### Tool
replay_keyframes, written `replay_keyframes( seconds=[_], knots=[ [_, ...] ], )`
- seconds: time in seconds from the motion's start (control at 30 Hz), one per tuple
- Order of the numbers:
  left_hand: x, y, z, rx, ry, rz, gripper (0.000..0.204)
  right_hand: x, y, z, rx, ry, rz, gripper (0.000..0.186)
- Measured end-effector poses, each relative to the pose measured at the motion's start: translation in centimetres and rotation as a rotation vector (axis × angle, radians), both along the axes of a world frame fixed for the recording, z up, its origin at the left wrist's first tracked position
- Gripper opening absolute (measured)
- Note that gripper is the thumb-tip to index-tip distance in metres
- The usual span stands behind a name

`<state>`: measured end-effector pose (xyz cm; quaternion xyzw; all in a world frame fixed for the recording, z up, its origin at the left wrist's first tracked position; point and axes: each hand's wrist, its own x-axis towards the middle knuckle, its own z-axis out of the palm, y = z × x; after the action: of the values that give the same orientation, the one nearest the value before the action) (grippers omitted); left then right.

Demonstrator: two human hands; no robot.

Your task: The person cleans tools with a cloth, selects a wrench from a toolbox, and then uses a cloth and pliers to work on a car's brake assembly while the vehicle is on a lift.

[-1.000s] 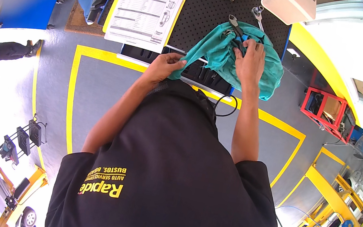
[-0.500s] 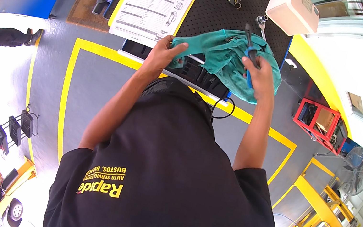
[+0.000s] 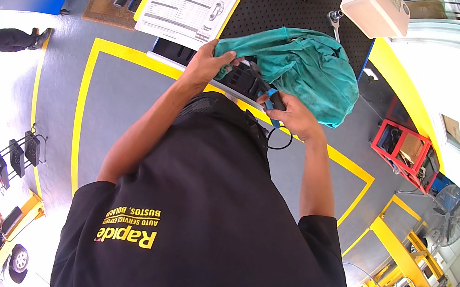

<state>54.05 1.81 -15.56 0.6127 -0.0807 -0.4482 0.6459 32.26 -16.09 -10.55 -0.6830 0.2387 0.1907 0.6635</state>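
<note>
Now right hand [image 3: 292,112] has pulled back off the teal cloth [image 3: 301,70], closed around blue-handled pliers [image 3: 264,88]; left hand [image 3: 210,63] still pinches the cloth at the desk [image 3: 278,10] edge.

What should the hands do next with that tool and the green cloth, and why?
Probably draw the blue-handled tool through the teal cloth to wipe it. The right hand grips the tool at the bench edge, its dark tip pointing toward the cloth, while the left hand pinches the cloth's near corner, so the cloth looks held ready.
</note>
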Motion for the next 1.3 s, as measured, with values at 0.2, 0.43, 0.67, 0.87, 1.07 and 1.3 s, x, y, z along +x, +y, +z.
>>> replay_keyframes(
  seconds=[0.2, 0.43, 0.67, 0.87, 1.07, 1.3],
  knots=[
    [0.1, 0.2, -0.8, 0.024, -0.051, -0.070, 0.025, 2.0, 0.8, -0.4, -0.056, 0.026, 0.030, 0.033],
    [0.1, 0.1, -1.4, 0.083, -0.101, -0.018, 0.023, 2.2, 0.4, -0.5, -0.131, 0.016, 0.089, 0.034],
    [-0.3, -0.1, -1.2, 0.085, -0.116, -0.015, 0.029, 2.0, 0.6, -2.5, -0.121, -0.056, 0.053, 0.035],
    [-0.5, -0.1, -1.2, 0.065, -0.201, 0.010, 0.030, 3.1, 1.3, -2.8, -0.236, 0.017, 0.013, 0.030],
    [-0.5, -0.2, -1.6, 0.106, -0.246, -0.001, 0.029, 2.2, 1.2, -6.0, -0.213, 0.009, -0.020, 0.029],
    [-0.4, -0.3, -0.8, 0.109, -0.198, 0.016, 0.030, 2.0, 2.6, -7.6, -0.409, 0.001, -0.080, 0.038]
  ],
)
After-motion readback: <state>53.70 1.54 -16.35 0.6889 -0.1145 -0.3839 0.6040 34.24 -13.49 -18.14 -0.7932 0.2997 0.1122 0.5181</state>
